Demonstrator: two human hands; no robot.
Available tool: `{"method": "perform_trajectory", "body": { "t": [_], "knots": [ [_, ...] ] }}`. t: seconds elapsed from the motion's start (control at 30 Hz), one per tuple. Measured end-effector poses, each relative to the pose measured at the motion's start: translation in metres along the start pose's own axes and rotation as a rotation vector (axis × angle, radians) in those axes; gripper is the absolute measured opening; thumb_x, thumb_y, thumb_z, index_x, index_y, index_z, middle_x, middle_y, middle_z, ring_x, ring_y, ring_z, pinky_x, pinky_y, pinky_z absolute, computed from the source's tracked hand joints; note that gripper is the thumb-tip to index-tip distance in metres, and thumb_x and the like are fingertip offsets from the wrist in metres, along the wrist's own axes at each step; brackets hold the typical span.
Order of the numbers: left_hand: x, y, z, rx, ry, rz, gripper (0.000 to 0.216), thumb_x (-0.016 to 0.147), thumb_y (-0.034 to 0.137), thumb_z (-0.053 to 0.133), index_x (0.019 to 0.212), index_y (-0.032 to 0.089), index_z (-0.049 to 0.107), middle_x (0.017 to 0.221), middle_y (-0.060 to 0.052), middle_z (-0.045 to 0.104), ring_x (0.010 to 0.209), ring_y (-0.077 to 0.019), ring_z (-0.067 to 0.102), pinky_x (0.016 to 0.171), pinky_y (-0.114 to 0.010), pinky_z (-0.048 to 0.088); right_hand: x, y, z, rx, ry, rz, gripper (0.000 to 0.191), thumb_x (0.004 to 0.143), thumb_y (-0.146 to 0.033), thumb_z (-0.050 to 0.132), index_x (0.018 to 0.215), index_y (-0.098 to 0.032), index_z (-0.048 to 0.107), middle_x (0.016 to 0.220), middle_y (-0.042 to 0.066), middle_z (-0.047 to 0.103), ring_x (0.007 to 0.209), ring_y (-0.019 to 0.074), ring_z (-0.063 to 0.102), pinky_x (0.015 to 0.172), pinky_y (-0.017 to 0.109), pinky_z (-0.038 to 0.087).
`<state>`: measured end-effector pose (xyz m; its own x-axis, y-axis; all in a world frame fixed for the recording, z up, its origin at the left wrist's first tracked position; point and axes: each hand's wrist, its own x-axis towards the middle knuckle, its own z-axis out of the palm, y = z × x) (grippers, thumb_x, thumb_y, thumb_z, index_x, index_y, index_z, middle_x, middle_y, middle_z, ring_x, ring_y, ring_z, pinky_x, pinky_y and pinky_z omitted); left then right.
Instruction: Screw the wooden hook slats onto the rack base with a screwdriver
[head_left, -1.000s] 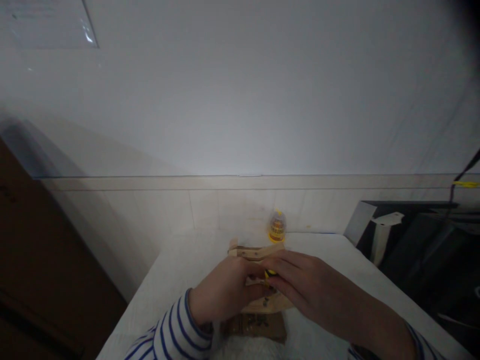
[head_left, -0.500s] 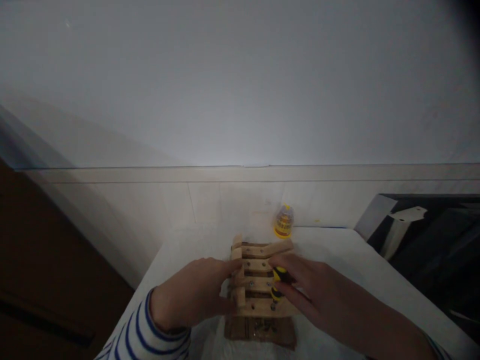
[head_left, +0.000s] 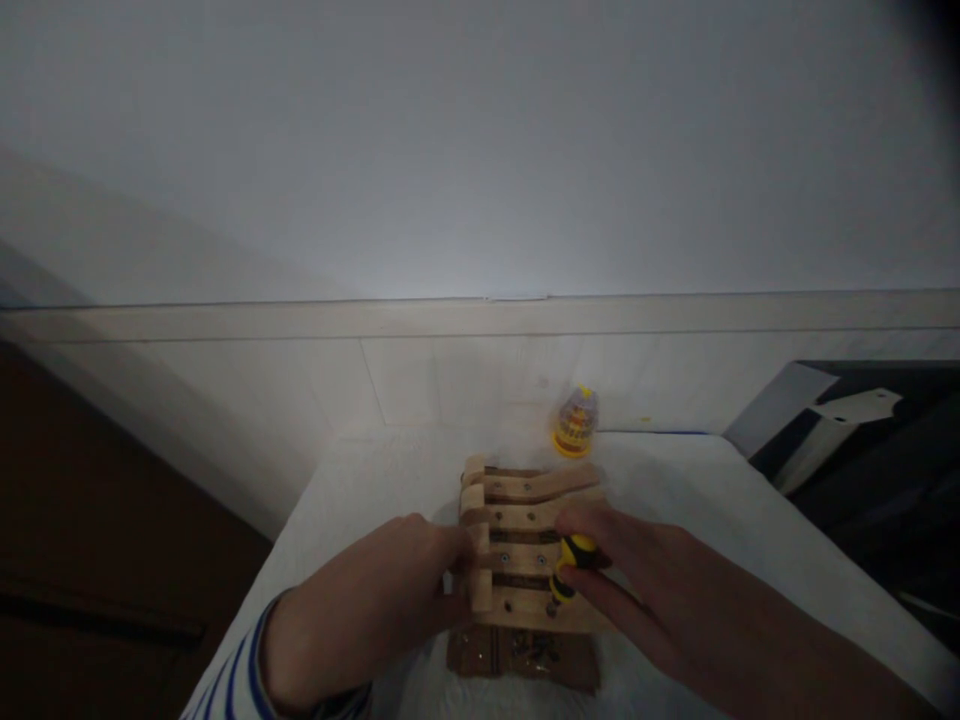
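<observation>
A wooden slatted piece [head_left: 525, 520] made of several curved slats with screws lies on the white table [head_left: 360, 500]. My left hand [head_left: 375, 600] grips its left edge, fingers curled against the end blocks. My right hand [head_left: 637, 580] is closed around a yellow and black screwdriver [head_left: 570, 565], its tip pointing down at the nearest slat. Striped sleeve shows at my left wrist.
A small yellow and clear container [head_left: 574, 422] stands at the table's far edge by the wall. A brown cardboard piece [head_left: 517, 655] with small screws lies just in front of the wooden piece. Dark furniture [head_left: 862, 450] stands at the right, a dark brown cabinet [head_left: 90, 520] at the left.
My hands, bunched over the wooden piece a second ago, have drawn apart, uncovering the slats. The left hand moved to the left edge; the right now holds the screwdriver over the near slat.
</observation>
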<state>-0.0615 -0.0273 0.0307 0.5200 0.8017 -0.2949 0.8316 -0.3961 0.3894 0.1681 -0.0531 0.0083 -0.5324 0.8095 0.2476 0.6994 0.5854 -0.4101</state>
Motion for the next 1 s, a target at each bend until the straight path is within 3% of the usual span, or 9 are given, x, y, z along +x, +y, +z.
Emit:
{"method": "perform_trajectory", "body": {
  "t": [0.33,0.7,1.0],
  "knots": [
    [0.0046,0.003,0.0003,-0.034,-0.075,0.045,0.02,0.079,0.019,0.059,0.095,0.025,0.068,0.082,-0.002,0.071,0.072,-0.0177,0.066,0.061,-0.023,0.042,0.0021,-0.0026,-0.0017,-0.022,0.013,-0.011,0.012,0.087,-0.017,0.042,0.095,-0.024,0.047,0.077,0.001,0.069,0.059,0.0179,0.068,0.045,0.025,0.051],
    [0.0037,-0.0002,0.0055,-0.019,-0.076,0.069,0.027,0.081,0.015,0.05,0.099,0.026,0.066,0.082,-0.004,0.071,0.072,-0.019,0.066,0.062,-0.025,0.045,0.0021,-0.0029,-0.0012,-0.061,0.011,0.002,0.011,0.086,-0.017,0.044,0.09,-0.023,0.051,0.073,0.001,0.068,0.056,0.0169,0.067,0.044,0.024,0.05],
    [0.0033,0.0033,0.0021,-0.022,-0.083,0.061,0.021,0.083,0.019,0.05,0.097,0.02,0.066,0.083,-0.006,0.07,0.073,-0.0183,0.065,0.063,-0.023,0.046,0.0022,-0.0056,-0.0015,-0.141,0.065,-0.058,0.016,0.09,-0.017,0.035,0.091,-0.021,0.05,0.07,0.002,0.068,0.052,0.0172,0.066,0.041,0.025,0.05]
  ]
}}
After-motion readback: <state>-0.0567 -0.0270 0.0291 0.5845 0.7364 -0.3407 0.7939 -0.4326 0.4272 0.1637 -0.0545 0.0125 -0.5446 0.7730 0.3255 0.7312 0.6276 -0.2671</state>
